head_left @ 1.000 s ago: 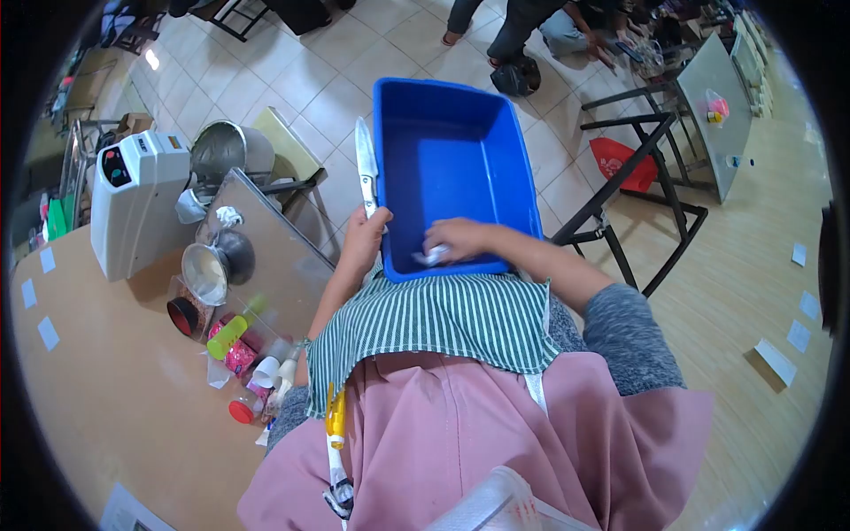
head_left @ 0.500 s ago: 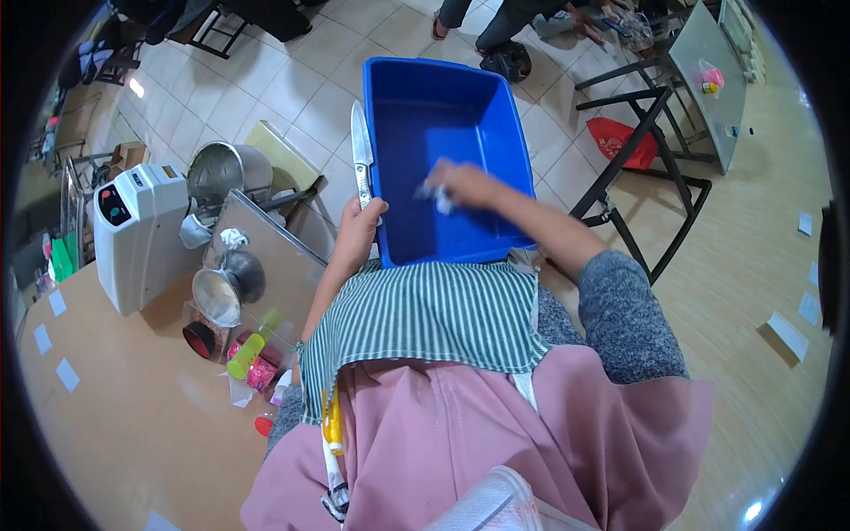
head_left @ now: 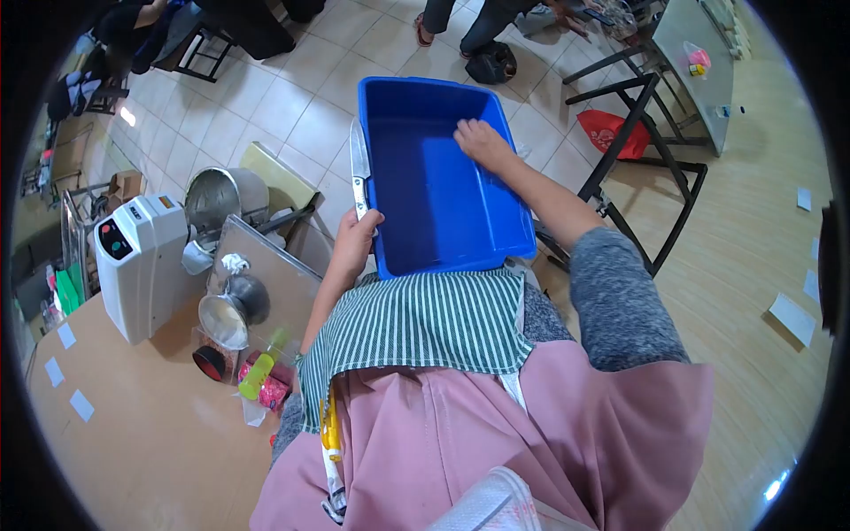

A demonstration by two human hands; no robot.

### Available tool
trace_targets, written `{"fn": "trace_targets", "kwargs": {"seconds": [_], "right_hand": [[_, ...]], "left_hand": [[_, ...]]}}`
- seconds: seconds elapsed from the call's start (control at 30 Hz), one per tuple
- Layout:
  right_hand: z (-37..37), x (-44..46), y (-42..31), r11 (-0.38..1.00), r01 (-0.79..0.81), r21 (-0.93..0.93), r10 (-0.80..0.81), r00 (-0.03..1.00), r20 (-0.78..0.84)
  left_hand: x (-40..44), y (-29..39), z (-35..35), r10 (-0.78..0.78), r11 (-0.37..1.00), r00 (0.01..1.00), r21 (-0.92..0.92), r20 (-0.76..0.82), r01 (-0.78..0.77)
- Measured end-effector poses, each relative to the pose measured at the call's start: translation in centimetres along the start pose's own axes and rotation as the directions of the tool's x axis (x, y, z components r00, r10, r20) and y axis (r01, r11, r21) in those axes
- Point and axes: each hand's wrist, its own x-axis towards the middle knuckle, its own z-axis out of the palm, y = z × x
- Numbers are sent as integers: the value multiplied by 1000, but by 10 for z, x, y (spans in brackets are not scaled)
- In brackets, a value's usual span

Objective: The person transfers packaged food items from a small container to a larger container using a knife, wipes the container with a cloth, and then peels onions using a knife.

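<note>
A deep blue plastic tub (head_left: 425, 203) is tilted toward me, its near edge against the striped green-and-white apron (head_left: 425, 319). My left hand (head_left: 356, 239) is closed at the tub's left rim, gripping a knife (head_left: 359, 164) by its pale handle. The knife's blade points away from me along the outside of the rim. Inside the tub, my right hand (head_left: 482, 143) presses curled fingers near the far right wall. The crumpled white tissue seen in this hand earlier is hidden by the fingers now.
On the left table stand a white machine (head_left: 142, 265), a metal pot (head_left: 226, 195), a metal bowl (head_left: 223, 320) and a green-yellow cup (head_left: 256, 376). A black folding frame (head_left: 651, 177) with a red bag (head_left: 611, 133) is at the right. Other people's legs (head_left: 487, 31) show at the top.
My right hand has moved from the middle of the tub to its far right side, and the white tissue no longer shows. My left hand keeps its grip on the knife.
</note>
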Motion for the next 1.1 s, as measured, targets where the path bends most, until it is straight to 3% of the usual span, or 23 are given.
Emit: {"fn": "trace_targets", "kwargs": {"seconds": [0.07, 0.17, 0.23, 0.33, 0.47, 0.6, 0.7, 0.73, 0.83, 0.93, 1.07, 1.1], "right_hand": [[8, 5, 9, 999, -48, -21, 46, 995, -83], [31, -53, -22, 999, -33, 27, 32, 999, 37], [14, -84, -50, 963, -138, 230, 132, 990, 42], [-29, -111, -66, 895, -206, 396, 50, 928, 370], [-45, -125, -56, 723, -321, 612, -264, 690, 674], [-5, -140, -47, 649, -505, 569, -336, 481, 810], [-29, -144, -32, 852, -250, 459, -16, 865, 501], [-61, -129, -5, 891, -173, 420, -86, 844, 530], [22, -143, -6, 785, -452, 424, 140, 796, 589], [1, -148, 29, 732, -517, 444, 14, 662, 749], [-11, -164, 85, 595, -544, 592, -188, 622, 760], [-8, -170, 98, 523, -574, 630, -163, 658, 735]], "left_hand": [[2, 6, 8, 28, 1000, 1000, 2, 10, -28], [5, 18, 16, 40, 997, 998, 72, 39, -43], [14, 23, 21, 37, 995, 998, 94, 49, -42], [27, 24, 25, -2, 994, 998, 109, 56, -4], [40, 39, 47, -112, 989, 992, 102, 62, 105], [88, 30, 66, -177, 972, 966, 186, 190, 142], [112, 52, 94, -194, 955, 954, 266, 228, 131], [119, 63, 105, -185, 951, 957, 288, 225, 116], [130, 93, 146, -198, 934, 948, 340, 250, 105], [155, 110, 180, -206, 914, 938, 398, 277, 83], [183, 134, 225, -226, 877, 934, 475, 276, 72], [190, 135, 233, -241, 867, 925, 493, 293, 70]]}}
